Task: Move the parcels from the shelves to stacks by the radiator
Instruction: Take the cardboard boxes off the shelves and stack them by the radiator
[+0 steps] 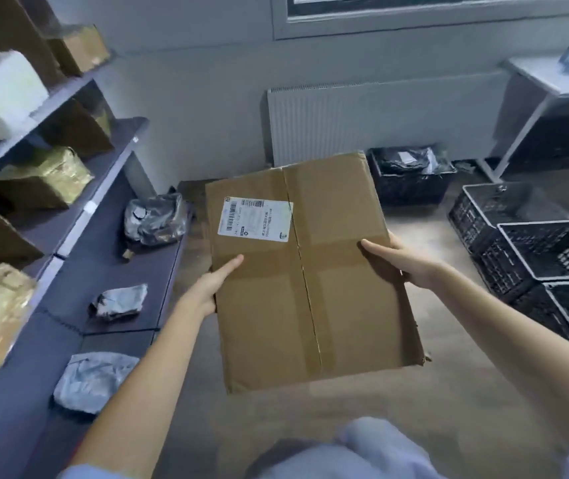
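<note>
Both hands clamp a flat, taped cardboard box (pixel 307 271) at its side edges, the left hand (pixel 212 285) with thumb on top, the right hand (pixel 402 259) likewise, carrying it in the air between the shelves (pixel 103 216) and the radiator (pixel 362 119). Held only at the far half, the smooth, creased carton could tip toward the person or slip. Crinkled grey plastic parcels (pixel 153 219) lie on the lowest shelf.

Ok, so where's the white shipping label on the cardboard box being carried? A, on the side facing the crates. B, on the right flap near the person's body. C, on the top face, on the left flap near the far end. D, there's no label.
C: the white label sits on the top face of the cardboard box, left of the taped centre seam, toward the far end.
</note>
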The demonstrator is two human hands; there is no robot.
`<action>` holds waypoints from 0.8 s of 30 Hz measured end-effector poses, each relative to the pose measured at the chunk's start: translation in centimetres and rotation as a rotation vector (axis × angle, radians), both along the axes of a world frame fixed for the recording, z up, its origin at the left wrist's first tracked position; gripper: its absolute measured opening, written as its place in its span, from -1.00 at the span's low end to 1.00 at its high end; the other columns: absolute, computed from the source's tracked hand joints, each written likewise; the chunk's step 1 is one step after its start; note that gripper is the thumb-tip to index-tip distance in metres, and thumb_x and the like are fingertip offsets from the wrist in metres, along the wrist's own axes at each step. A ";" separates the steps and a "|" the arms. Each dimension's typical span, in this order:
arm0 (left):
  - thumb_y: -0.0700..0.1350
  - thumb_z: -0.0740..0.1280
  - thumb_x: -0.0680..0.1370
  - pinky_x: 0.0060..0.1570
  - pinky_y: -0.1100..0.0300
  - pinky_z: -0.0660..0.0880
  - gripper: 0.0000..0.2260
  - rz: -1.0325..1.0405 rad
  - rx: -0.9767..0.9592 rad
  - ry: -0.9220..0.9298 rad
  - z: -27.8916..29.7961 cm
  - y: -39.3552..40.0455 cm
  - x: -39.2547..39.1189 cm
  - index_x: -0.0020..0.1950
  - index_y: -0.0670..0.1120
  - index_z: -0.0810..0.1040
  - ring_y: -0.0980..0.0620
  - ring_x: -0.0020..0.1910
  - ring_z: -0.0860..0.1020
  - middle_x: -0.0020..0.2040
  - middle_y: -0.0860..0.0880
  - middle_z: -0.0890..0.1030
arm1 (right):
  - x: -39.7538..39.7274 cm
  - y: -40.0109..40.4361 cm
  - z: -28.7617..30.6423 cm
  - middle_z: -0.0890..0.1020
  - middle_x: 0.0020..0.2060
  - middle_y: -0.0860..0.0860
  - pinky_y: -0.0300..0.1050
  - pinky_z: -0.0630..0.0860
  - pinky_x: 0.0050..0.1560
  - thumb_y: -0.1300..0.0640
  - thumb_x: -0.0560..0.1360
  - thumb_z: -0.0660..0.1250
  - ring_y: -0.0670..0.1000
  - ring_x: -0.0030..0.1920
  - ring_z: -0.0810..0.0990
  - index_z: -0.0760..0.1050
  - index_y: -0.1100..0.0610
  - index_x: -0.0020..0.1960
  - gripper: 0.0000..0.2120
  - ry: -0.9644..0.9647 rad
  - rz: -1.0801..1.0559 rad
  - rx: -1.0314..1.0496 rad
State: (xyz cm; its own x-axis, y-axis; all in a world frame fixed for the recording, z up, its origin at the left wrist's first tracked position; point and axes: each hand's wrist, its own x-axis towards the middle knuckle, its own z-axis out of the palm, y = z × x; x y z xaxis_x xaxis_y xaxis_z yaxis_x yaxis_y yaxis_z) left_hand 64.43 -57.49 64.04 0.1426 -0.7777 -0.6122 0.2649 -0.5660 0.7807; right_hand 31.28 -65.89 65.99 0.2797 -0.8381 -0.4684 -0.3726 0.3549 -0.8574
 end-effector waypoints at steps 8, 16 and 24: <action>0.08 0.31 0.52 0.22 0.01 0.45 -0.56 -0.292 0.001 -0.027 -1.3 -27.4 -6.8 0.34 -0.06 0.44 -0.07 0.23 0.52 0.26 -0.11 0.56 | -8.5 -21.4 -3.0 0.59 0.14 -0.10 0.05 0.48 0.25 -0.16 0.44 0.34 0.00 0.14 0.58 0.29 -0.16 0.31 -0.52 -0.085 -0.238 0.016; 0.04 0.31 0.53 0.06 0.04 0.53 -0.60 -0.216 -0.007 0.106 -1.1 -49.9 -11.5 0.32 -0.09 0.48 -0.09 0.15 0.57 0.19 -0.14 0.60 | -12.8 -45.2 -1.2 0.59 0.19 -0.07 0.02 0.49 0.25 -0.12 0.48 0.31 -0.02 0.15 0.59 0.32 -0.13 0.34 -0.55 -0.136 -0.203 -0.033; 0.05 0.30 0.53 -0.04 0.07 0.53 -0.66 0.004 0.065 0.173 -5.7 -67.5 -6.6 0.26 -0.04 0.51 -0.02 -0.03 0.61 -0.01 -0.07 0.66 | -6.2 -66.6 -3.6 0.67 0.01 -0.12 -0.25 0.60 -0.16 -0.01 0.50 0.35 -0.12 -0.05 0.67 0.42 -0.08 0.27 -0.65 -0.125 -0.131 -0.024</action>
State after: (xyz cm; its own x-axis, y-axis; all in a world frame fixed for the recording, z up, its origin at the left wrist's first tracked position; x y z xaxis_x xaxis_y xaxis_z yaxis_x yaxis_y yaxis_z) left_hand 57.87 -125.01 58.32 0.0338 -0.7357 -0.6765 0.3940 -0.6122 0.6855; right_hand 25.04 -132.52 62.36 0.2219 -0.8819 -0.4160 -0.2142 0.3721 -0.9031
